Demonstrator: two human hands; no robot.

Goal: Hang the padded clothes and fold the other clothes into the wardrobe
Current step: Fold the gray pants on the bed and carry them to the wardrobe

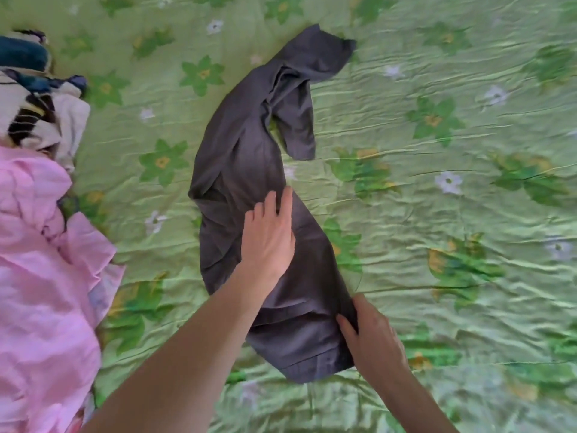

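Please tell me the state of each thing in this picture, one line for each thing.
grey trousers: spread lengthwise on the bed, not yet folded, far leg ends twisted.
left hand: flat, pressing the trousers.
right hand: holding the trousers' near edge.
pink garment: crumpled.
striped clothes: heaped.
green floral bedcover: wrinkled.

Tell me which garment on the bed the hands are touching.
The dark grey trousers, spread out mid-bed: left hand flat on them, right hand at their near edge. The pink garment and striped pile lie untouched at the left.

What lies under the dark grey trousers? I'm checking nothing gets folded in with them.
Only the green floral bedsheet shows around the dark grey trousers; anything beneath them is covered.
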